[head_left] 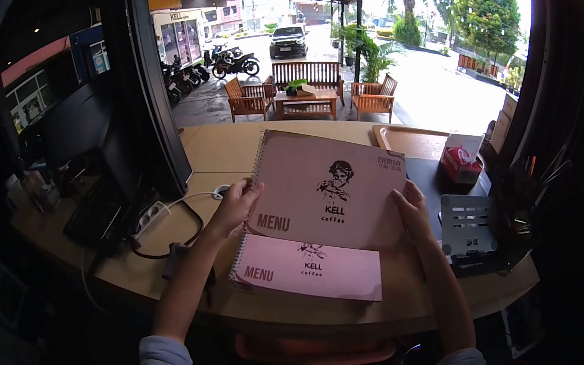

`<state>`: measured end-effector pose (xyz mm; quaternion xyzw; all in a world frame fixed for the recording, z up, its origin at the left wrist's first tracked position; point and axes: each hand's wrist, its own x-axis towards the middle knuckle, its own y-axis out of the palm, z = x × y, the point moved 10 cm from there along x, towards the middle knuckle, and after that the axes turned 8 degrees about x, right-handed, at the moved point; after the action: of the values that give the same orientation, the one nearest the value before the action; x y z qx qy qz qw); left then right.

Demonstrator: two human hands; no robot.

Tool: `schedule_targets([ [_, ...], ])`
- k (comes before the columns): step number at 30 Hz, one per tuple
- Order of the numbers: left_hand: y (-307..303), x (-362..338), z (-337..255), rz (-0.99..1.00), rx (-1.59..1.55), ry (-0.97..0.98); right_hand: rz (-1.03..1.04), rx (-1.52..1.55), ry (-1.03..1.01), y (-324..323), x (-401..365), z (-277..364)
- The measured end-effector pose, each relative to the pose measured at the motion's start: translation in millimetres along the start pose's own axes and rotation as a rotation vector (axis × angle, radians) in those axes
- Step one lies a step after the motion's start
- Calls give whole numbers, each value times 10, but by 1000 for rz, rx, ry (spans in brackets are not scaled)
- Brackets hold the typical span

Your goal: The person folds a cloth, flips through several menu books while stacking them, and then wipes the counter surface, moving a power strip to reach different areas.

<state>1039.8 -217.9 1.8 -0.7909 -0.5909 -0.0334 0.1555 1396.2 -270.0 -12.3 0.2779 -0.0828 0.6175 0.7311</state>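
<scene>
A spiral-bound pink menu [293, 175] is held up above the counter, its cover facing me with a drawn figure and "KELL coffee" printed on it. My left hand [234, 208] grips its spiral edge at the lower left. On the opposite side, my right hand [412, 212] pinches the right edge. Below it lies a second pink menu [349, 278] on the counter [222, 142], with the same print. The upper part of that lower menu is hidden behind the raised one.
Left are a monitor [81, 125], a keyboard [101, 218] and a power strip [151, 214] with cables. To the right stand a tissue box [460, 166], a brown tray [393, 135] and a grey perforated stand [469, 222]. Wooden seats [308, 72] are outside.
</scene>
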Motion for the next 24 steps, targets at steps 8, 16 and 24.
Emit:
schedule_targets([
  [8,-237,-705,473,-75,548,20,138,-348,241,72,-720,-576],
  [16,-257,-952,344,-168,1040,-173,255,-1010,307,258,-952,-443],
  [24,242,-992,488,162,1360,-94,585,-1222,115,697,-1177,-811],
])
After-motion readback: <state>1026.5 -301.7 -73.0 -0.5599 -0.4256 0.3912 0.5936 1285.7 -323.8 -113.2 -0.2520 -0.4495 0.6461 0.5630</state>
